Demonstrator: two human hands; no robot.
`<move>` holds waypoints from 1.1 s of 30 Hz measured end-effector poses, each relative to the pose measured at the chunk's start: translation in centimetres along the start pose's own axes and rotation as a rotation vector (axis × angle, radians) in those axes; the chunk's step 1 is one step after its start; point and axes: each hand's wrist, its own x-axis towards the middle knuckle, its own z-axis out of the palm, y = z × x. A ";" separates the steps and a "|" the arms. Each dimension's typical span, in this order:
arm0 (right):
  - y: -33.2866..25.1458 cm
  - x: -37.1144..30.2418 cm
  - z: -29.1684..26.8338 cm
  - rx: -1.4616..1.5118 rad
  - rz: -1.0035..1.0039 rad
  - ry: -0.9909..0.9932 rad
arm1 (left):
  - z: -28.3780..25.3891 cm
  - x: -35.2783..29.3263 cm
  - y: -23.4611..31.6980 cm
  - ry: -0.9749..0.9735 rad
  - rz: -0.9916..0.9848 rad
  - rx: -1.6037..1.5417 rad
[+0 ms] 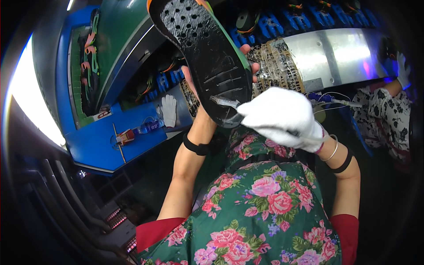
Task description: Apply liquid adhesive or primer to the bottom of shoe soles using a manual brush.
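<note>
A shoe [221, 70] is held up in front of me, its black underside facing me, with green and orange along its edges. Holes dot the broad upper part of this underside, and a wet-looking shine covers some of it. My left hand [191, 86] is bare and grips the shoe from behind, thumb on one side and fingertips showing past the other. My right hand [280, 117], in a white glove, is closed around a small brush [225, 102]. Its whitish tip touches the underside near the lower end; the glove hides the handle.
On the blue table [92, 152] at left lie a white glove [168, 110], a blue bottle [150, 126] and a small reddish container [127, 136] with a stick. Ahead runs a metal ledge [340, 48], partly taped over. Blue holders [269, 25] with shoes stand behind it. A co-worker's gloved hand [403, 70] is at far right.
</note>
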 end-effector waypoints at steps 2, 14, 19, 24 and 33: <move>-0.9 -0.9 1.3 -0.094 -0.044 -0.048 | -0.4 0.5 0.4 -0.010 0.000 0.094; -0.5 -0.3 1.4 -0.055 -0.084 -0.087 | 0.5 0.8 2.7 0.041 -0.254 0.153; -2.0 -0.5 1.6 0.145 -0.079 -0.188 | 0.0 0.5 3.7 0.226 -0.238 0.431; -1.2 0.4 0.5 -0.047 -0.130 -0.140 | -1.5 0.0 5.8 0.289 -0.325 0.309; -1.2 -0.3 0.6 0.116 -0.148 -0.230 | 1.3 0.8 5.5 0.236 -0.352 0.330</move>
